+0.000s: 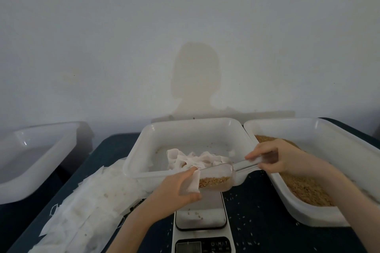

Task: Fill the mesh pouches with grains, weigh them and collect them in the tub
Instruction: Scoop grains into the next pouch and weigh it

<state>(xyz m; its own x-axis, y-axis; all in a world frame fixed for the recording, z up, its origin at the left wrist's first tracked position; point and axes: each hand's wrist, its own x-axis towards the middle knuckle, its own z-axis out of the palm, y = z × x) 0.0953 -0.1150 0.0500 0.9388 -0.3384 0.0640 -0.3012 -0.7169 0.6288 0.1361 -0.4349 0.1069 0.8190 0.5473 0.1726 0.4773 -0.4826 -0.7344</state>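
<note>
The left hand point(181, 185) pinched a white mesh pouch point(192, 183) at its mouth, thumb below and fingers point(190, 170) above, apparently to keep it spread for filling; the right hand point(273, 157) gripped the handle of a clear scoop point(218, 178), its fingers curled round it, and the scoop's open end met the pouch mouth, tilted so that the grains point(213, 181) inside could slide in; most of the grains lay in the scoop, so the pour looked barely begun, though how much had entered the pouch could not be told; the pair were held just above the scale point(202, 224), likely so the pouch could go straight down onto its plate, which carried only a few stray grains; behind the hands a tub point(185, 129) held crumpled white pouches point(195, 160), seemingly those collected; a tray point(320, 129) of grains stood at the surface's right edge, within reach of the scooping hand; flat pouches point(86, 207) lay in a heap along the front left, near the pinching hand; another tub point(41, 150) sat at the left edge, its contents unclear; the dark surface point(257, 201) was sprinkled with spilt grains around the scale; a plain pale wall point(185, 26) rose behind, bearing the person's shadow.
</note>
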